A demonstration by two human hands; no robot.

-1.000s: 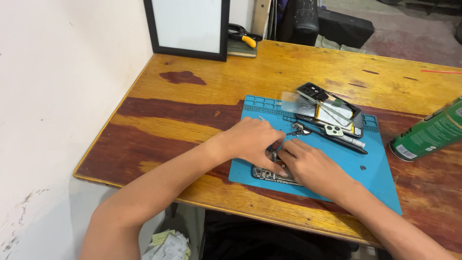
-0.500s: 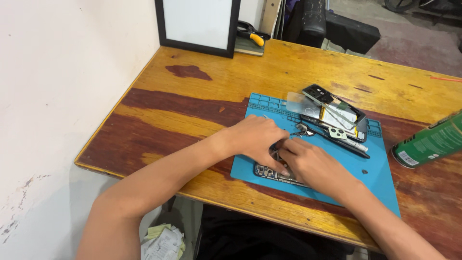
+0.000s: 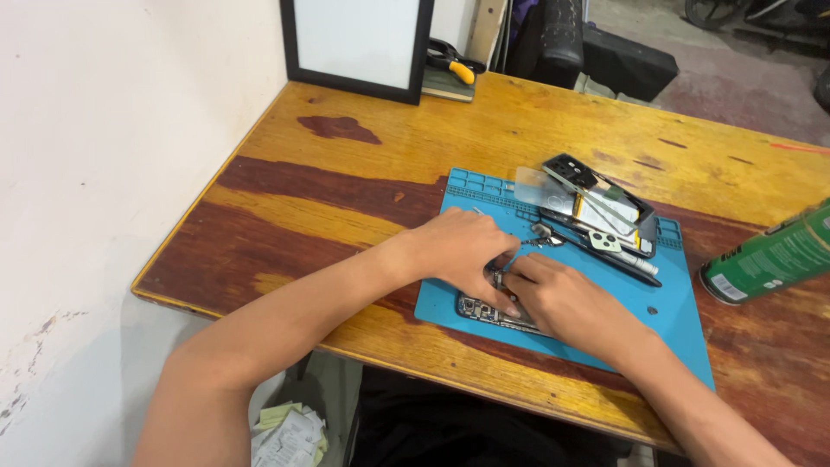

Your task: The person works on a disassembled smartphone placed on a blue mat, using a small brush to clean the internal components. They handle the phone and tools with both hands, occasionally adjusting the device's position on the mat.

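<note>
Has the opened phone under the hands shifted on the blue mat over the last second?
No. The opened phone still lies at the blue mat's near edge, under both hands; only the camera moved.

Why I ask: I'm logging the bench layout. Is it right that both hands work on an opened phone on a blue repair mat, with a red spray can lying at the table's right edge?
Not quite: the spray can is green, not red, as the head view shows. The rest holds: left hand and right hand work on the opened phone on the blue repair mat.
</note>
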